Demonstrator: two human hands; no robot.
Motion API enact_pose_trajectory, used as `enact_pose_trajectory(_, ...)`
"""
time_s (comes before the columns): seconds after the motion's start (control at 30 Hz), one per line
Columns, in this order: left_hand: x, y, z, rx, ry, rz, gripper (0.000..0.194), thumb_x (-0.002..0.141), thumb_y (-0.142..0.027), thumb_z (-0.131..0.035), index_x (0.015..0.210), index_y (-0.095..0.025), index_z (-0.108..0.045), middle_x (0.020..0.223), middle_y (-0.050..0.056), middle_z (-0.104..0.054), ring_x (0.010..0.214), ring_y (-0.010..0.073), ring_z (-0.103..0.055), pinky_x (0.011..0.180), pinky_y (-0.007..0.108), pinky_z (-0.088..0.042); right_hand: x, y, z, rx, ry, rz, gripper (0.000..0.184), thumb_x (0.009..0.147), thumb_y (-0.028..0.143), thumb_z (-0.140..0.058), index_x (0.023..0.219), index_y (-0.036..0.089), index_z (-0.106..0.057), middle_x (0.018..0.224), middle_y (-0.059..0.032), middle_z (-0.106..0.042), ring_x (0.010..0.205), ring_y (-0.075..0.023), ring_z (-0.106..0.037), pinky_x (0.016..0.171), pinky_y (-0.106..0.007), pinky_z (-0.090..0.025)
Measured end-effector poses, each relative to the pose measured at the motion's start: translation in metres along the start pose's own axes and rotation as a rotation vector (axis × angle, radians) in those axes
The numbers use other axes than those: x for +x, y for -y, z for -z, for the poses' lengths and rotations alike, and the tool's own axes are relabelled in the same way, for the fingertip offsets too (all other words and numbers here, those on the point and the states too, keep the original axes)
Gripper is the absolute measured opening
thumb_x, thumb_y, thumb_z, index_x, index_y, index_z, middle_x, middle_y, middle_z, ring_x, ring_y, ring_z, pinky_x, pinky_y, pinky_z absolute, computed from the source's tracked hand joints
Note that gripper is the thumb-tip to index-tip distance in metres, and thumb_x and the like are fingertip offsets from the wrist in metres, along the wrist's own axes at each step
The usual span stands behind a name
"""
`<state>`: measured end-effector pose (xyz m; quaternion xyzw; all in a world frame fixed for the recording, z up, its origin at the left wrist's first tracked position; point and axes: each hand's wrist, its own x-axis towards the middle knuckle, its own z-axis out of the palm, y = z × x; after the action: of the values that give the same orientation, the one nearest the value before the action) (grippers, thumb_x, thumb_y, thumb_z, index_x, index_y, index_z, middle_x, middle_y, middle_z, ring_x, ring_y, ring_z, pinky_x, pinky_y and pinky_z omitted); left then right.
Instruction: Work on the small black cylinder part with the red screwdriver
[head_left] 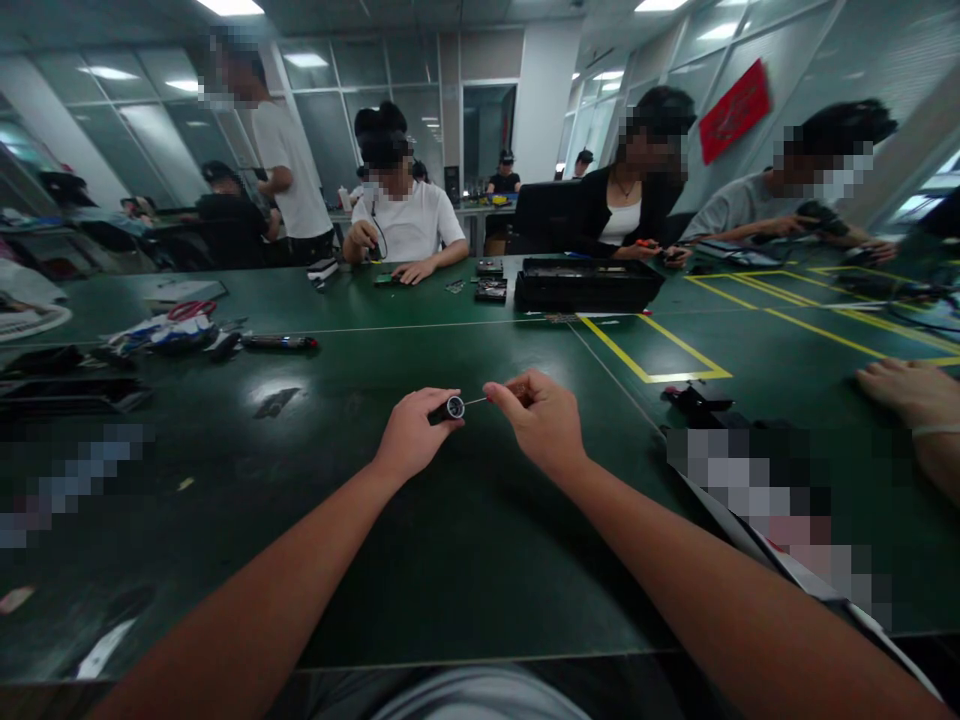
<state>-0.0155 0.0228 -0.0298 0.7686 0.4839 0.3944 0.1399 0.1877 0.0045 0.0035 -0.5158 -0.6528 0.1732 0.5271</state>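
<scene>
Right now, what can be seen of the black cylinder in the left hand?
The black cylinder is short and dark, with a pale ring at its round end, which faces the camera and the right hand. The left hand's fingers grip it above the green table. A thin rod from the right hand reaches its end; contact is unclear, and so is its material.

We see a short black cylinder (448, 409) pinched in our left hand (415, 432), lying nearly level, its round end with a pale ring turned out past the fingertips. Between our hands we see a thin, straight metal rod (475, 401), one end in our right hand's (550, 420) grip, the other at the cylinder's ringed end; we cannot tell whether they touch.
</scene>
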Motion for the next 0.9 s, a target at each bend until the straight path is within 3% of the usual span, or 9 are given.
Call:
enact_pose_trajectory(0.17,0.0003,-0.0034,0.0015,0.001,0.006,0.021,0.043,0.079,-0.013,-0.081,0.119,-0.022,-0.073,0.118,0.007,-0.074,0.112,0.0261,-0.067,0.102,0.046,-0.051,-0.0012,-0.0027,0.0008,0.040,0.083,0.034,0.027,0.094,0.045,-0.061,0.089,0.020,-0.070,0.074,-0.0024,-0.072,0.063,-0.0157,-0.062,0.057,-0.028,-0.043)
enact_pose_trajectory(0.3,-0.0003,-0.0061,0.0030,0.006,0.007,0.019,0.041,0.079,-0.014,-0.080,0.119,-0.023,-0.073,0.119,0.007,-0.074,0.113,0.0265,-0.067,0.102,0.047,-0.050,-0.0019,-0.0048,0.0005,0.040,0.116,0.064,0.026,0.098,0.042,-0.052,0.090,0.021,-0.066,0.074,-0.0024,-0.069,0.062,-0.0160,-0.060,0.058,-0.028,-0.042)
enact_pose_trajectory(0.57,-0.0019,-0.0042,0.0004,0.016,0.027,0.016,0.042,0.082,-0.018,-0.079,0.122,-0.026,-0.072,0.121,0.007,-0.073,0.112,0.0263,-0.066,0.101,0.049,-0.050,-0.0024,0.0000,0.0017,0.024,0.060,0.038,0.037,0.101,0.052,-0.046,0.087,0.024,-0.067,0.067,0.0000,-0.066,0.057,-0.0156,-0.057,0.057,-0.029,-0.039)
enact_pose_trajectory(0.77,-0.0013,-0.0042,0.0007,0.015,0.029,0.024,0.042,0.081,-0.017,-0.079,0.121,-0.025,-0.072,0.121,0.007,-0.073,0.111,0.0262,-0.066,0.101,0.048,-0.050,-0.0023,-0.0039,-0.0006,0.064,0.060,0.061,0.022,0.100,0.038,-0.047,0.106,0.023,-0.062,0.081,-0.0029,-0.071,0.071,-0.0189,-0.065,0.065,-0.031,-0.045)
enact_pose_trajectory(0.9,-0.0009,-0.0057,0.0014,0.013,0.021,0.019,0.041,0.080,-0.016,-0.080,0.120,-0.024,-0.073,0.120,0.007,-0.073,0.111,0.0261,-0.066,0.102,0.047,-0.050,-0.0022,-0.0054,0.0004,0.076,0.089,0.049,0.020,0.100,0.036,-0.046,0.106,0.023,-0.060,0.079,-0.0010,-0.069,0.066,-0.0170,-0.061,0.063,-0.030,-0.042)
